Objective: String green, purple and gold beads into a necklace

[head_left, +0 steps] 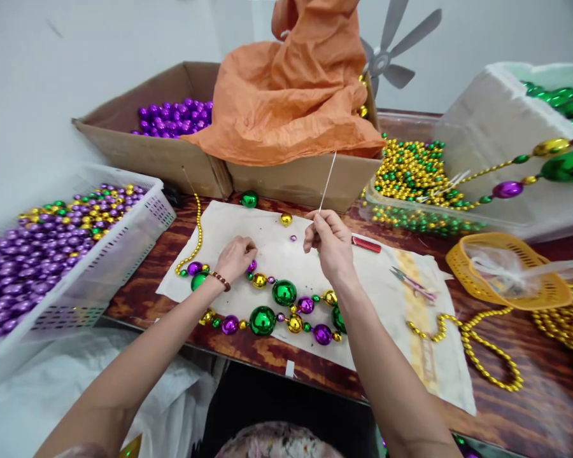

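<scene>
My right hand (330, 242) is raised above the white cloth (363, 305), closed in a pinch on a thin white string (328, 181) that rises from the fingertips. My left hand (236, 256), with a dark bead bracelet (221, 280) at its wrist, has its fingers curled together just above a purple bead. What they pinch is too small to make out. Below both hands lies a strand of large green, purple and gold beads (284, 292), partly covered by my forearms. A loose gold bead (286, 219) and a tiny purple bead (293, 238) rest between the hands.
Scissors (414, 284) and a red-handled tool (367, 244) lie at right on the cloth. Behind stand cardboard boxes (291, 181) under orange fabric (291, 102). A white basket (146, 197) of beads is left; a yellow basket (468, 273) and gold bead strands (491, 356) are right.
</scene>
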A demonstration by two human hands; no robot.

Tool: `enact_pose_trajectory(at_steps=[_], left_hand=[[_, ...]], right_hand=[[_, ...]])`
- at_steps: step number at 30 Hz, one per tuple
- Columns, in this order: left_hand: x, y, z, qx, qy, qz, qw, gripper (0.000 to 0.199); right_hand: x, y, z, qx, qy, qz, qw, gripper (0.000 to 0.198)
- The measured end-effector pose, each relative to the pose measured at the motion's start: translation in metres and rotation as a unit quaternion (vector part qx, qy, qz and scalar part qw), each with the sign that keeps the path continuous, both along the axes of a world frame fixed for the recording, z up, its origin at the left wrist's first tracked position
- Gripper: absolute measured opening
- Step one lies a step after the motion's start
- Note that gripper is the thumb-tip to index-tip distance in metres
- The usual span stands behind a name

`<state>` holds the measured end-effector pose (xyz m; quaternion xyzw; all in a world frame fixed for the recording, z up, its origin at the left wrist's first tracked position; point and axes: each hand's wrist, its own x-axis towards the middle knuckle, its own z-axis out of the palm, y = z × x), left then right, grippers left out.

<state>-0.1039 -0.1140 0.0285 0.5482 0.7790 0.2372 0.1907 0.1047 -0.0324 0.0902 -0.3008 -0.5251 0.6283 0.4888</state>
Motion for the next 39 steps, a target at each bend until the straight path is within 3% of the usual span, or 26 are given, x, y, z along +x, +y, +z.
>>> enact_pose_trajectory(at_steps=[11,17,19,23,27,29,33,39], left_hand=[[0.001,0.004,-0.005,-0.039,-0.041,0.018,0.998,0.013],[-0.026,0.011,0.009,-0.092,-0.078,-0.004,0.993,0.015],[-0.041,0.028,0.017,-0.048,-0.076,0.024,0.996,0.020],[-0.061,0.083,0.024,0.084,0.014,0.120,0.989,0.028],[-0.057,0.128,0.015,0.039,0.004,0.198,0.979,0.054],[-0.048,0.136,0.007,0.015,0.009,0.186,0.982,0.057],[-0.031,0.135,-0.005,0.031,0.006,0.184,0.982,0.044],[-0.037,0.131,0.012,0.143,-0.042,0.153,0.977,0.042]], right_hand=[[-0.004,0.002,-0.014,-0.034,-0.023,0.011,0.999,0.029],[-0.001,-0.004,-0.015,-0.044,-0.031,0.090,0.994,0.028],[-0.001,-0.007,-0.016,-0.042,-0.035,0.120,0.991,0.029],[-0.005,-0.014,-0.021,-0.047,-0.040,0.147,0.987,0.028],[-0.006,-0.019,-0.029,-0.061,-0.046,0.144,0.987,0.027],[-0.005,-0.021,-0.034,-0.068,-0.048,0.143,0.986,0.027],[-0.002,-0.023,-0.042,-0.083,-0.044,0.141,0.986,0.027],[-0.006,-0.024,-0.048,-0.094,-0.045,0.127,0.986,0.027]])
